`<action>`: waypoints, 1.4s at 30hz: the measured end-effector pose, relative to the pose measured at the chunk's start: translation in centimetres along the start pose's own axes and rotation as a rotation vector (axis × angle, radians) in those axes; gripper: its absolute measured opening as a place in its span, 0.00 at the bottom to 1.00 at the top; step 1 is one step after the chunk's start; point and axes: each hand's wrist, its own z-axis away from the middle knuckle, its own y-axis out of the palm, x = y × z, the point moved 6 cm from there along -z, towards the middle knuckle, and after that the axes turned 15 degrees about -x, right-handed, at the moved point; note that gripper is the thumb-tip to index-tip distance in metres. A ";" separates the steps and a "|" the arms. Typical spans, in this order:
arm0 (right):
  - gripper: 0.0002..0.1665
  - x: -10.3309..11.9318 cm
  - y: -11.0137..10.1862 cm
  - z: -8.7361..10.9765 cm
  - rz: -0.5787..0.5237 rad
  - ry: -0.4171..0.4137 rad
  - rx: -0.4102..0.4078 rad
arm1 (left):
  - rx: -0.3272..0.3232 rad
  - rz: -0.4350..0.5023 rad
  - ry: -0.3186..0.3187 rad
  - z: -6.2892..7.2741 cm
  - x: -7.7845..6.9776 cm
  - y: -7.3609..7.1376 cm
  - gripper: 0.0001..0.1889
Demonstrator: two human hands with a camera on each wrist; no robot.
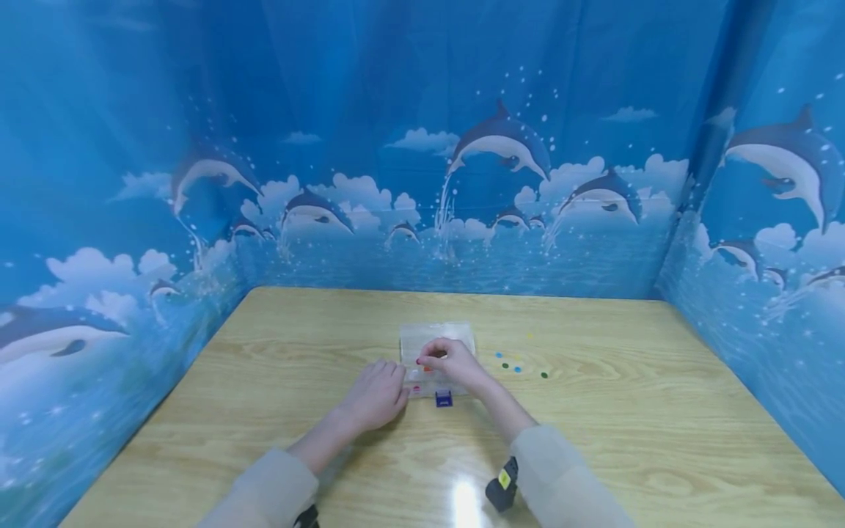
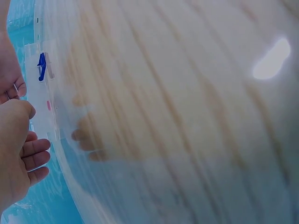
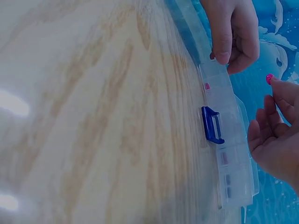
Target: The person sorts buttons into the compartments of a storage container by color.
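A clear plastic compartment box (image 1: 405, 334) with a blue latch (image 3: 213, 125) lies on the table, its lid raised at the far side. Over the box, my right hand (image 1: 454, 361) pinches a small round pink piece (image 3: 269, 78), button-like, between thumb and forefinger. Its other fingers curl loosely. My left hand (image 1: 378, 394) holds the near left corner of the box, thumb (image 2: 29, 111) on one side and bent fingers (image 2: 37, 161) beside its end. Pink pieces (image 3: 207, 86) show through the front wall. An orange-red piece (image 1: 428, 369) lies inside, partly covered by the right hand.
Right of the box, small discs lie scattered on the wooden table (image 1: 627, 411): blue (image 1: 498, 355), green (image 1: 544, 375) and yellow (image 1: 530, 336). A blue dolphin-print curtain (image 1: 370, 110) surrounds the table's back and sides.
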 end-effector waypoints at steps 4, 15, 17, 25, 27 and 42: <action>0.07 -0.1 0.3 0.0 -0.007 0.001 0.011 | -0.019 -0.009 0.014 0.0 -0.1 -0.1 0.12; 0.03 -0.4 1.0 0.0 0.049 -0.025 0.029 | -0.024 0.009 0.024 0.1 -0.2 -0.2 0.12; 0.03 -0.3 0.9 0.0 0.050 -0.031 0.024 | -0.045 0.009 0.039 0.0 -0.2 -0.3 0.11; 0.05 -0.4 0.9 0.0 0.047 0.000 0.023 | 0.000 0.009 0.012 0.0 -0.2 -0.1 0.11; 0.05 -0.3 0.9 0.0 0.047 0.003 0.019 | 0.013 0.003 0.006 0.0 -0.1 0.0 0.11; 0.07 -1.0 -1.3 -0.1 0.061 0.057 -0.049 | -0.014 0.009 0.002 0.0 -0.1 0.0 0.11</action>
